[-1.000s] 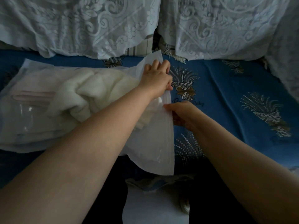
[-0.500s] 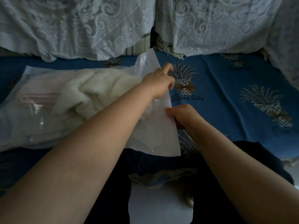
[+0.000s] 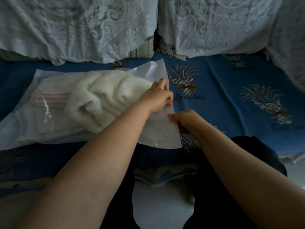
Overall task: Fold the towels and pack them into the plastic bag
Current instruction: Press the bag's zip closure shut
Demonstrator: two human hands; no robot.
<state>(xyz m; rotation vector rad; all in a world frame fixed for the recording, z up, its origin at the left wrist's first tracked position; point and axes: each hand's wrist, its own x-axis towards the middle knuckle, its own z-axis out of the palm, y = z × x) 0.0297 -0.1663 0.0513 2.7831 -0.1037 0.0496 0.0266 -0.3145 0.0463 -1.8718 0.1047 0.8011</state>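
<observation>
Towels (image 3: 105, 96): soft, bulky, light; they lie inside the bag on the blue cover (image 3: 231, 100).
Bag (image 3: 158, 129): thin, slick film; take it at the open right edge.
Left hand (image 3: 158, 98): your fingers pinch that edge.
Right hand (image 3: 186, 119): you pinch the same edge lower down.

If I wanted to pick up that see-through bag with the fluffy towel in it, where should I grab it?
Probably pinch the plastic bag at its flat open edge, from the right, where the left hand and right hand pinch it. That part is thin and empty; the cream towel bulges the middle.
</observation>
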